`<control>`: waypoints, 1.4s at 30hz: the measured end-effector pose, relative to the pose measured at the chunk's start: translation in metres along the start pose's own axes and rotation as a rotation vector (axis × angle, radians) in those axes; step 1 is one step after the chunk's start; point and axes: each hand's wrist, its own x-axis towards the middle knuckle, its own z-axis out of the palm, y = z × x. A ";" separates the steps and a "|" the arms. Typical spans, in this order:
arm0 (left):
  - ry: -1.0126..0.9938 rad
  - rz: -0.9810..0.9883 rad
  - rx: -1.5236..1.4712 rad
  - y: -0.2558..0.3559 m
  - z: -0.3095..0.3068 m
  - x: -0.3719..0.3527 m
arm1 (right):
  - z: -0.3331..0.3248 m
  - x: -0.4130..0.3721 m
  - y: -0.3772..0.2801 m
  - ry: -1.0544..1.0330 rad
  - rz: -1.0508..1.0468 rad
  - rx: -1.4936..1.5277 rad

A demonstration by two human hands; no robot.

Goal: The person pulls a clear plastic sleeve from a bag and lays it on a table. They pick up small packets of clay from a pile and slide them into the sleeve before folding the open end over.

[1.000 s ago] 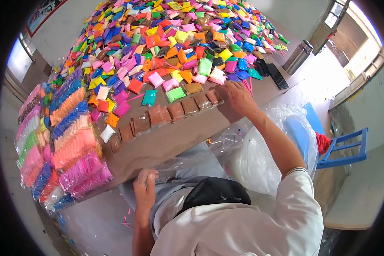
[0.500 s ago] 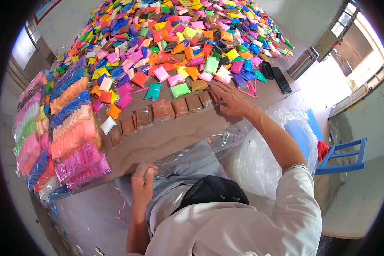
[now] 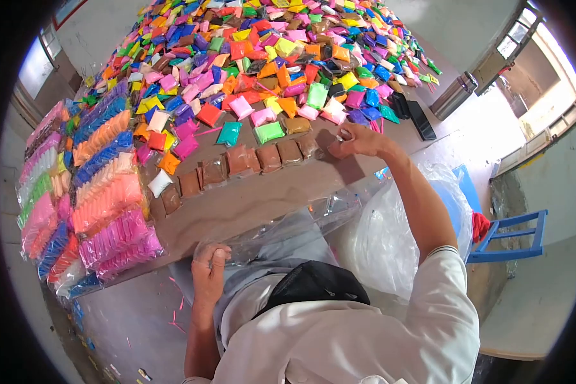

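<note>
A row of flat brown packets [image 3: 240, 160] in clear wrap lies along the near part of the brown table [image 3: 249, 198]. At its right end is my right hand [image 3: 358, 141], its fingers curled together over the tabletop; what they hold, if anything, is hidden. My left hand [image 3: 210, 265] is below the table's front edge, closed on the edge of a clear plastic bag [image 3: 275, 233] that stretches right across my lap. A white packet [image 3: 160, 183] and a green packet [image 3: 269, 132] lie near the row.
A big heap of coloured packets [image 3: 256, 57] covers the table's far part. Bagged stacks of packets [image 3: 109, 198] stand at left. On the right are a phone [image 3: 421, 120], a steel flask [image 3: 454, 95], a large clear plastic bag [image 3: 387, 237] and a blue chair [image 3: 509, 237].
My right hand has moved slightly right, off the end of the brown row, and its fingers have curled in. My left hand still grips the clear bag.
</note>
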 end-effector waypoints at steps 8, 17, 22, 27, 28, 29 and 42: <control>-0.001 -0.039 -0.039 0.008 0.000 0.000 | 0.024 0.016 0.014 0.279 -0.028 -0.236; -0.011 -0.052 -0.008 0.016 -0.004 0.004 | 0.033 0.003 0.028 0.450 -0.102 -0.004; 0.020 -0.029 0.015 0.020 -0.003 0.011 | 0.011 -0.089 -0.058 0.537 -0.285 0.687; -0.004 -0.020 -0.076 0.025 0.006 0.018 | 0.059 -0.157 -0.101 0.172 -0.494 0.902; -0.010 -0.020 -0.102 0.026 0.008 0.019 | 0.069 -0.164 -0.111 0.111 -0.449 0.884; -0.009 -0.011 -0.103 0.027 0.010 0.020 | 0.084 -0.161 -0.112 0.117 -0.474 0.742; -0.013 0.032 -0.081 0.030 0.027 0.027 | 0.170 -0.123 -0.129 0.328 -0.432 0.028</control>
